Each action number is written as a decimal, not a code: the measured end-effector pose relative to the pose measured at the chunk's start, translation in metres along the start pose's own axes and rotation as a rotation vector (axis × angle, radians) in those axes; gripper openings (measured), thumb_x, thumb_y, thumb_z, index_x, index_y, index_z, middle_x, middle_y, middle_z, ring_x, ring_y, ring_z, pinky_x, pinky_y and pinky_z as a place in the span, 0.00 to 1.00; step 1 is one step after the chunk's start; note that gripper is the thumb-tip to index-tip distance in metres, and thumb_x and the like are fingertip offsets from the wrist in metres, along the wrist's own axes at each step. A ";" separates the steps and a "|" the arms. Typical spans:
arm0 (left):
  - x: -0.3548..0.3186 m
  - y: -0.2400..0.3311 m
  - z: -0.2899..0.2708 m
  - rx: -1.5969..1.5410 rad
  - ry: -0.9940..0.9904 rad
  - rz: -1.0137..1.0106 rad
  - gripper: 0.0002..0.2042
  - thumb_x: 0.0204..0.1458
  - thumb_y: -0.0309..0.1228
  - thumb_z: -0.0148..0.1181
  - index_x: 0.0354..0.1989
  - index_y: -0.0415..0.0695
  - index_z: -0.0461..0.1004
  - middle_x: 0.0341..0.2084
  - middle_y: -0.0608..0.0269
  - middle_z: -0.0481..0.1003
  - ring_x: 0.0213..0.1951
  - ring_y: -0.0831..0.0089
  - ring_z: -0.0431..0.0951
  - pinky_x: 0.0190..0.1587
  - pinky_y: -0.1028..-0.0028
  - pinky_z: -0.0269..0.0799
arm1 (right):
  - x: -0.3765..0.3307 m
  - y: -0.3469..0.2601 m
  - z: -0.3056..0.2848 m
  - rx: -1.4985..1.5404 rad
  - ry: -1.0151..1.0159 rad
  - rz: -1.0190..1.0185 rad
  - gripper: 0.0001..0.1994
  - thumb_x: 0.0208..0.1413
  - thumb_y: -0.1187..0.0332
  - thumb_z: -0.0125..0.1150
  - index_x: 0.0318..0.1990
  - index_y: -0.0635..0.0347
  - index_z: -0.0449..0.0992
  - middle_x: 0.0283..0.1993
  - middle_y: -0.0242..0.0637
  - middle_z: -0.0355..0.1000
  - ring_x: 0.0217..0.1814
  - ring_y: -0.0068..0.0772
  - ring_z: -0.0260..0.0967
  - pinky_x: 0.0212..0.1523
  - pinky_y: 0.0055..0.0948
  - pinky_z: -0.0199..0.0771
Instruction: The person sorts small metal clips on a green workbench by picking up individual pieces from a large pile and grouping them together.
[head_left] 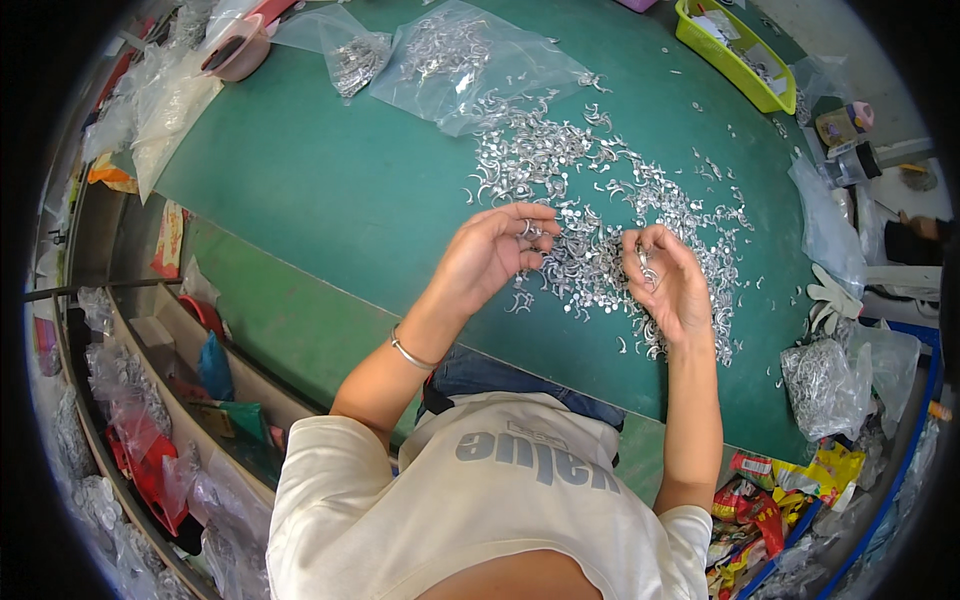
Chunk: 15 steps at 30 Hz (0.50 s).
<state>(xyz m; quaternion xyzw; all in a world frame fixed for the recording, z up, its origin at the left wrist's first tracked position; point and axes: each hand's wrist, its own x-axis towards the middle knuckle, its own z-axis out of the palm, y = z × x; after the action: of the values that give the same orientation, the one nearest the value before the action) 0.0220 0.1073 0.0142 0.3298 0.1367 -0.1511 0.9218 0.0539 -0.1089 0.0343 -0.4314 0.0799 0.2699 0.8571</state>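
A loose heap of small silver metal pieces (590, 270), many crescent-shaped and some like little round discs, spreads over the green tabletop (330, 190). At the heap's left edge, my left hand (485, 255) is palm up with bent fingers around a few curved silver pieces (530, 230). My right hand (675, 285) hovers over the right part of the heap. Its fingers curl in around some silver pieces (646, 268), whose exact shape is hard to make out. A bracelet (408, 350) circles my left wrist.
Clear plastic bags (455, 65) with more silver pieces lie at the far side. A yellow-green basket (740, 50) stands far right, a pink bowl (240, 50) far left. A white glove (832, 298) and a filled bag (825, 385) sit along the right edge. Shelving compartments (170, 340) flank my left.
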 end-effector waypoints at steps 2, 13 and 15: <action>0.000 -0.006 0.000 0.386 0.058 0.053 0.09 0.52 0.27 0.51 0.38 0.34 0.72 0.25 0.65 0.69 0.25 0.76 0.66 0.27 0.78 0.63 | 0.000 0.004 -0.003 -0.129 0.034 0.011 0.04 0.56 0.71 0.51 0.32 0.61 0.68 0.17 0.23 0.57 0.15 0.15 0.48 0.14 0.14 0.45; 0.002 -0.027 0.012 1.681 0.053 0.576 0.10 0.43 0.28 0.61 0.35 0.42 0.73 0.27 0.56 0.71 0.28 0.56 0.72 0.30 0.64 0.67 | -0.010 0.026 -0.002 -1.643 0.043 -0.624 0.06 0.44 0.70 0.62 0.30 0.59 0.74 0.22 0.43 0.71 0.22 0.42 0.70 0.22 0.34 0.66; 0.002 -0.026 0.013 1.682 0.061 0.578 0.08 0.43 0.27 0.61 0.33 0.42 0.73 0.27 0.56 0.71 0.28 0.56 0.72 0.30 0.64 0.67 | -0.013 0.016 -0.005 -1.601 0.098 -0.463 0.04 0.46 0.72 0.60 0.29 0.60 0.74 0.22 0.42 0.70 0.19 0.38 0.69 0.21 0.32 0.66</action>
<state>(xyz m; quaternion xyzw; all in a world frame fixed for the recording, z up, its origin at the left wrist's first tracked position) 0.0163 0.0793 0.0079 0.9231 -0.0837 0.0459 0.3726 0.0344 -0.1100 0.0251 -0.9269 -0.1895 0.0433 0.3210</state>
